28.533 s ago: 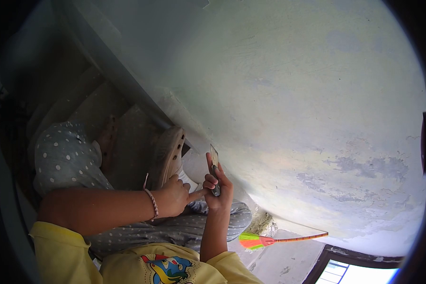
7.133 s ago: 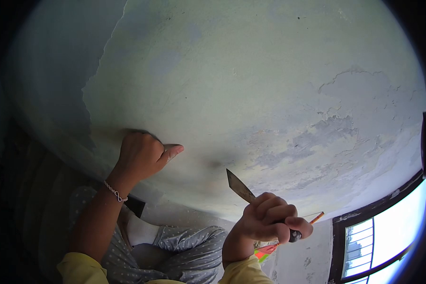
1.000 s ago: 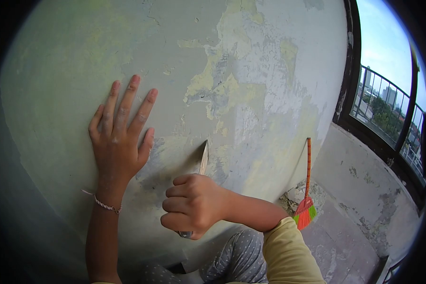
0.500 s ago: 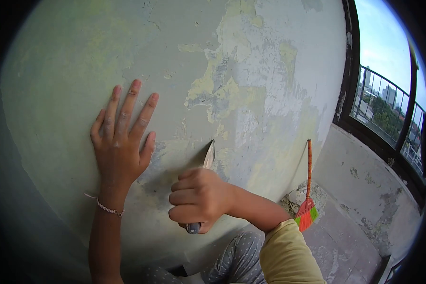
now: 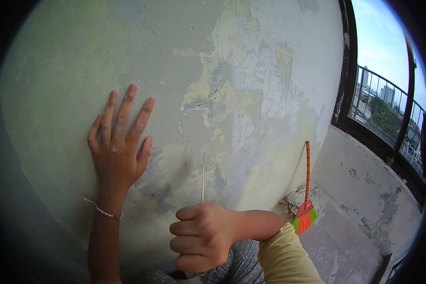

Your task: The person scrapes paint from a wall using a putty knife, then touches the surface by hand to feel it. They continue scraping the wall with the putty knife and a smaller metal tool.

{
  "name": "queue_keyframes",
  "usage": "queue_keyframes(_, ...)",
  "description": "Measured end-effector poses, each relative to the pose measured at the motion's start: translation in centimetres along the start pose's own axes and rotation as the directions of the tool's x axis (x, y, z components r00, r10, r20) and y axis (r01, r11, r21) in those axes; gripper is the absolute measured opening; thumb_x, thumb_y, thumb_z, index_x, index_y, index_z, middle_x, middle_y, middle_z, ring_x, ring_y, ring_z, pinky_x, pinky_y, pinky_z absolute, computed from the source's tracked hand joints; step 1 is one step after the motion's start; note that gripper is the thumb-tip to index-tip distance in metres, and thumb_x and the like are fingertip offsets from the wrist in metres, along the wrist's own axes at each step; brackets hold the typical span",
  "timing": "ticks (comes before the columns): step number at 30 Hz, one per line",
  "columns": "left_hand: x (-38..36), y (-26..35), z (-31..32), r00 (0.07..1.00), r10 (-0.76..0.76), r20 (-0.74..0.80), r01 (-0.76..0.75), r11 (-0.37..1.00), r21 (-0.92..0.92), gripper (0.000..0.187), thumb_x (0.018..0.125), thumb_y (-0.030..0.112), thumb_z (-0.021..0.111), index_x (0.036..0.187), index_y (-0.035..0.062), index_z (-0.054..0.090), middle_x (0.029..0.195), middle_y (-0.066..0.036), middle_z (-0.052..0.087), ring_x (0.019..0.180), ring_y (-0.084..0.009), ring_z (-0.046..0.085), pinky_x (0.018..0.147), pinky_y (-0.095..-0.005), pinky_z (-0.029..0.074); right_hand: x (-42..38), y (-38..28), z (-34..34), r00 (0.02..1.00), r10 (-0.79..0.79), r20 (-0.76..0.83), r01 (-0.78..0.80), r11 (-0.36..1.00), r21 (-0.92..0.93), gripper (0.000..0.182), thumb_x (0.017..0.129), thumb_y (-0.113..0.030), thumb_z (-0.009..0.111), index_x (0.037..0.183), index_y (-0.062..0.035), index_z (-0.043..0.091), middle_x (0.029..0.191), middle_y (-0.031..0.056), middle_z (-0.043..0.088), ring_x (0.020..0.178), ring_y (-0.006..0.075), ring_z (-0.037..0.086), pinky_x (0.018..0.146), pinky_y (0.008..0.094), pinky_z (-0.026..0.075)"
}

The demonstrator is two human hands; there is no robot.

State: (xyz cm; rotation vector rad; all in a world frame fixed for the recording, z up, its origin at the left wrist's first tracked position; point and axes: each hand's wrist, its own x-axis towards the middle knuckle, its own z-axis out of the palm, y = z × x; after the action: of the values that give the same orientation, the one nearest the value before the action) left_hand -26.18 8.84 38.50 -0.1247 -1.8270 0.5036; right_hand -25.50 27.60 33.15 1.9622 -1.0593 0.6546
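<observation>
My left hand (image 5: pixel 117 142) lies flat against the wall (image 5: pixel 170 33) with its fingers spread, dusty over the knuckles. In a fist, my right hand (image 5: pixel 202 236) grips a scraper (image 5: pixel 203 182) whose thin blade points up, seen nearly edge-on. Its handle is mostly hidden by the fingers. Ahead of the blade the wall is patchy: grey paint, exposed pale yellow and white layers, and flaking edges. A blurred shadow falls on the wall left of the blade.
A broom (image 5: pixel 307 189) with an orange-striped handle leans at the corner on the right, near peeled debris (image 5: pixel 293 201) on the dusty floor (image 5: pixel 333 241). Beyond the low wall (image 5: pixel 364 175) is a dark-framed window (image 5: pixel 386 109). My legs in dotted trousers (image 5: pixel 241 262) are below.
My right hand has moved down and back with the scraper, its blade now turned edge-on and lower on the wall. The left hand stays on the wall.
</observation>
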Motion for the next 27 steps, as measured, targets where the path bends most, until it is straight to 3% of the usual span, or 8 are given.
queue_keyframes(1, 0.0, 0.1, 0.2, 1.000, -0.002, 0.005, 0.002, 1.000, 0.005, 0.060, 0.084, 0.028, 0.054, 0.142, 0.0272, 0.039, 0.150, -0.003, 0.034, 0.137, -0.0245, 0.032, 0.103, -0.0400, 0.025, -0.1, -0.6, 0.0, 0.998, -0.058, 0.019, 0.057, 0.997, 0.043, 0.032, 0.051, -0.023, 0.013, 0.059, -0.0099, 0.041, 0.057, 0.0008, 0.033, 0.045, 0.0185, 0.040, 0.040, 0.0311, 0.027)
queue_keyframes(2, -0.1, 0.1, 0.2, 1.000, -0.003, 0.013, 0.003, 1.000, 0.009, 0.060, 0.084, 0.028, 0.054, 0.142, 0.0272, 0.039, 0.150, -0.003, 0.034, 0.137, -0.0246, 0.032, 0.103, -0.0400, 0.025, -0.4, 1.3, -0.1, 0.999, -0.042, -0.004, 0.042, 0.992, 0.122, 0.026, 0.084, -0.011, 0.045, 0.059, -0.0102, 0.040, 0.056, 0.0009, 0.031, 0.045, 0.0174, 0.040, 0.040, 0.0306, 0.026)
queue_keyframes(4, -0.2, 0.1, 0.3, 1.000, -0.007, 0.008, 0.007, 1.000, 0.008, 0.060, 0.084, 0.030, 0.056, 0.142, 0.0301, 0.040, 0.150, 0.000, 0.034, 0.137, -0.0222, 0.032, 0.104, -0.0399, 0.026, -1.9, 3.8, 0.8, 0.994, 0.107, -0.030, -0.108, 0.994, -0.022, 0.026, 0.080, -0.013, 0.052, 0.058, -0.0109, 0.039, 0.056, 0.0011, 0.031, 0.046, 0.0155, 0.040, 0.041, 0.0294, 0.025)
queue_keyframes(11, -0.2, 0.0, 0.3, 1.000, 0.000, 0.003, 0.000, 1.000, 0.027, 0.060, 0.085, 0.028, 0.053, 0.143, 0.0273, 0.039, 0.150, -0.002, 0.034, 0.137, -0.0240, 0.032, 0.103, -0.0398, 0.026, -0.3, 0.3, -0.1, 0.999, -0.047, -0.023, 0.048, 0.998, 0.034, 0.020, 0.061, -0.015, 0.062, 0.059, -0.0091, 0.044, 0.057, 0.0013, 0.035, 0.045, 0.0188, 0.040, 0.040, 0.0316, 0.027)
queue_keyframes(17, -0.1, 0.3, 0.4, 1.000, -0.022, -0.013, 0.022, 1.000, 0.017, 0.061, 0.083, 0.031, 0.056, 0.141, 0.0327, 0.040, 0.150, 0.002, 0.035, 0.136, -0.0204, 0.034, 0.104, -0.0397, 0.026, -0.6, 2.9, 0.5, 0.989, 0.095, -0.110, -0.100, 0.994, -0.035, 0.016, 0.056, -0.012, 0.058, 0.058, -0.0096, 0.042, 0.056, 0.0005, 0.033, 0.045, 0.0182, 0.040, 0.039, 0.0311, 0.028)
queue_keyframes(20, -0.2, 0.3, 0.6, 1.000, -0.024, -0.013, 0.024, 0.999, 0.034, 0.061, 0.083, 0.030, 0.056, 0.141, 0.0324, 0.040, 0.150, 0.002, 0.035, 0.137, -0.0211, 0.033, 0.104, -0.0397, 0.026, -0.3, 0.2, 0.7, 0.998, -0.008, -0.066, 0.010, 1.000, 0.017, 0.024, 0.048, -0.026, 0.059, 0.059, -0.0102, 0.045, 0.054, 0.0006, 0.037, 0.049, 0.0200, 0.046, 0.044, 0.0328, 0.033)
queue_keyframes(23, -0.4, 0.3, 0.8, 0.999, -0.027, -0.033, 0.027, 0.999, 0.028, 0.061, 0.083, 0.030, 0.056, 0.141, 0.0320, 0.040, 0.150, 0.002, 0.035, 0.137, -0.0216, 0.033, 0.103, -0.0395, 0.027, -1.8, 4.3, 2.6, 0.992, 0.121, 0.020, -0.117, 0.985, -0.123, 0.016, 0.067, -0.017, 0.055, 0.061, -0.0105, 0.042, 0.057, 0.0000, 0.033, 0.047, 0.0158, 0.042, 0.041, 0.0305, 0.029)
queue_keyframes(27, -0.3, 0.3, 0.6, 0.999, -0.035, -0.028, 0.036, 0.999, 0.023, 0.061, 0.083, 0.031, 0.056, 0.141, 0.0316, 0.040, 0.150, 0.001, 0.035, 0.137, -0.0218, 0.033, 0.103, -0.0395, 0.027, -0.2, 2.2, -0.1, 0.999, 0.032, -0.022, -0.033, 0.998, -0.050, 0.018, 0.062, -0.020, 0.059, 0.063, -0.0095, 0.045, 0.058, 0.0003, 0.037, 0.048, 0.0181, 0.043, 0.042, 0.0328, 0.031)
